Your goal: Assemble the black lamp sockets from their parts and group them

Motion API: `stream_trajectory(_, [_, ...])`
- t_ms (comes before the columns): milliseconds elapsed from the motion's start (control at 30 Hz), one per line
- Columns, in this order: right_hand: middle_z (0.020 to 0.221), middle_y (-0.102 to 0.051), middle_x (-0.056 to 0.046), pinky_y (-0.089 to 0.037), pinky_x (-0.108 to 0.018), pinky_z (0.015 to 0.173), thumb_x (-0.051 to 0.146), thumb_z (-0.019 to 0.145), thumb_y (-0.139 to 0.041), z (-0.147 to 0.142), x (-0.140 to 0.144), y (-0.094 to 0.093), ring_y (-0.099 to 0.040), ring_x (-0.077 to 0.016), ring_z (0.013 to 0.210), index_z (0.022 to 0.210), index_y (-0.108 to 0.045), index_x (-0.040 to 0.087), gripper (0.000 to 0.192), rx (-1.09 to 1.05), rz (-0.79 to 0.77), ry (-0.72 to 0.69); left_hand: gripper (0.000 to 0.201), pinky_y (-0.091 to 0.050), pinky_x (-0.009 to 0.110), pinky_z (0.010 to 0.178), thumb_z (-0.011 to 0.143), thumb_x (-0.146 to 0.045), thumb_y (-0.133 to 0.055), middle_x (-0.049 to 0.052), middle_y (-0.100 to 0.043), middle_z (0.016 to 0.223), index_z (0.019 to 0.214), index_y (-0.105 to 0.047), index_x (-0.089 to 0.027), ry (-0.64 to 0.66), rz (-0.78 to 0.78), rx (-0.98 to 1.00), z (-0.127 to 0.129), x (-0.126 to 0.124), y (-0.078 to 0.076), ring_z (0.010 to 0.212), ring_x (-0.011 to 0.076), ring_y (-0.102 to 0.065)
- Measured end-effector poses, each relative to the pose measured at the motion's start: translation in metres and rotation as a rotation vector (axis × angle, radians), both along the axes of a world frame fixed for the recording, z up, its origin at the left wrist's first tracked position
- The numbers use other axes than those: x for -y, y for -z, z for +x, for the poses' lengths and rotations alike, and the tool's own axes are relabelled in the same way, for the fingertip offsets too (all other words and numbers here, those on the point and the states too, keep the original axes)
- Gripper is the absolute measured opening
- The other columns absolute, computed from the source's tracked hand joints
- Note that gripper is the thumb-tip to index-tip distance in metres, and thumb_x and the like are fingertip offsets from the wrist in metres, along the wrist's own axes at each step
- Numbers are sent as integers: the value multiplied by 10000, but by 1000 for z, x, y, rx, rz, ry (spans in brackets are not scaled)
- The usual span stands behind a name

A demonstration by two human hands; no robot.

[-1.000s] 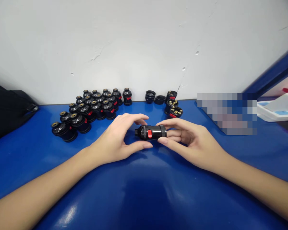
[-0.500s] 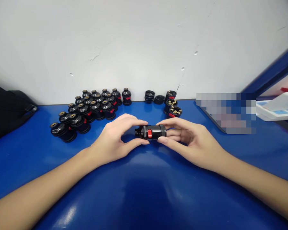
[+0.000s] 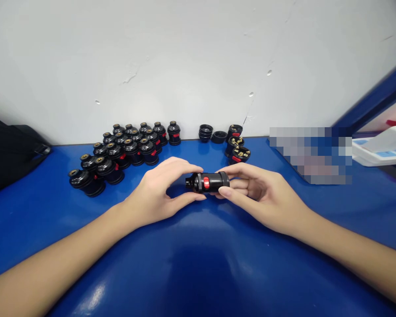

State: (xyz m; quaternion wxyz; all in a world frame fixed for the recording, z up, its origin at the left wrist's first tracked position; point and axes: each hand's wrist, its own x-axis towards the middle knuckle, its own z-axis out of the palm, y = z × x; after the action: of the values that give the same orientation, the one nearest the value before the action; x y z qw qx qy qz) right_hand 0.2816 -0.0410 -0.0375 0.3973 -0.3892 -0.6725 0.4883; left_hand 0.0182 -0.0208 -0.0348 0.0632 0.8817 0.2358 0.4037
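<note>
A glossy black lamp holder (image 3: 213,181) with a red switch lies sideways between my hands, above the blue table. My left hand (image 3: 166,187) grips its narrow capped end between thumb and fingers. Around the wider ringed end, my right hand (image 3: 259,191) has its thumb in front and its fingers behind and beneath. Beyond my right fingertips stand several open lamp holder bodies (image 3: 240,154) with brass contacts showing on top. Stacked black caps (image 3: 205,133) and a black ring (image 3: 219,137) sit near the wall.
Several capped lamp holders (image 3: 132,149) stand in rows at the back left of the blue table (image 3: 198,264). A black bag (image 3: 9,154) is at the far left. On the right are a blurred-out flat object (image 3: 312,156) and a white compartment tray (image 3: 383,149). The white wall (image 3: 185,66) closes off the back.
My right thumb and fingers have shifted slightly on the ringed end. The lamp holder has barely moved; my left hand keeps its grip.
</note>
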Motion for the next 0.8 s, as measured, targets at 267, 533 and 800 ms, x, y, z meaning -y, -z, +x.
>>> stream_trajectory(267, [993, -866, -91, -701, -360, 804, 453, 923, -850, 0, 3, -1, -857, -262, 857, 1167, -691, 219, 374, 52, 64, 16, 367, -656, 316, 898, 960, -354, -825, 93, -838, 1150, 1274, -729, -190, -40, -135, 4, -1, 3, 1, 981, 213, -822])
stream_trajectory(533, [914, -862, -100, -688, -371, 808, 536, 928, -823, -1, 2, -4, -852, -280, 868, 1116, -673, 217, 400, 41, -27, -2, 400, -648, 389, 984, 924, -268, -869, 107, -823, 1140, 1278, -705, -181, 15, 13, 17, 0, 1, 5, 1068, 234, -788])
stream_trajectory(800, [942, -871, -94, -710, -441, 838, 620, 862, -856, -3, 3, -9, -855, -325, 889, 1048, -709, 267, 426, 18, -118, -11, 387, -657, 433, 962, 960, -230, -825, 100, -820, 1116, 1314, -670, -215, 57, 158, 39, 2, -1, 7, 1053, 247, -794])
